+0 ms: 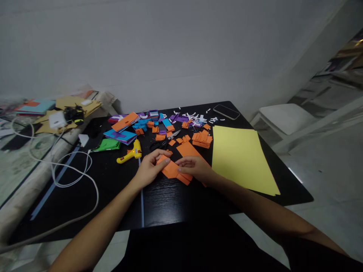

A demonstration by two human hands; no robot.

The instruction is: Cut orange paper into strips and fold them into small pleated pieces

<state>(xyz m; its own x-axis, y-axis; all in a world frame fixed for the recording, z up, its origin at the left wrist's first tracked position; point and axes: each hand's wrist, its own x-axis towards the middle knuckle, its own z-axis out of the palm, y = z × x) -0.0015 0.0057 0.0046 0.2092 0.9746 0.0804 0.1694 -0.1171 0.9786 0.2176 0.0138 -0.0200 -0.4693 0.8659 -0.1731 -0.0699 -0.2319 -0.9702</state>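
My left hand pinches the left end of a folded piece of orange paper, thumb on top. At its other end my right hand grips the same paper, fingers curled over the right side. Just beyond my hands lies a larger orange sheet, partly hidden by the right hand. Scissors with dark handles rest open behind the left hand, near small orange paper pieces. A stack of folded orange pieces sits past the right hand. To the left is a yellow glue gun.
Yellow sheets cover the table's right side, with a phone behind them. Blue folded paper, green paper and white scraps lie farther back. A white cable loops across the left; a white stool stands at right.
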